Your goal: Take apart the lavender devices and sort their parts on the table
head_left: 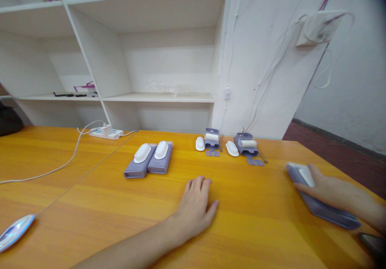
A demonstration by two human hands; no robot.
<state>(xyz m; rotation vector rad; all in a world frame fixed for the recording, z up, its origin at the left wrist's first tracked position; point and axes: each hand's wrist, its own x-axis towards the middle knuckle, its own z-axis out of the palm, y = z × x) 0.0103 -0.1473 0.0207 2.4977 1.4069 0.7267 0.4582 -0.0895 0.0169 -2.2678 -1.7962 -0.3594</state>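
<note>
A person I watch at an orange wooden table clasps a grey-violet case, blurred, with a white piece on top, in the right hand; the left hand rests palm down. Clocked from that resting hand, the case is at three; two similar cases lie side by side near ten; two clusters of loose parts sit around one; a shiny device lies at nine.

Tbl (wood-grain); purplish cases; white pwr strip
</note>
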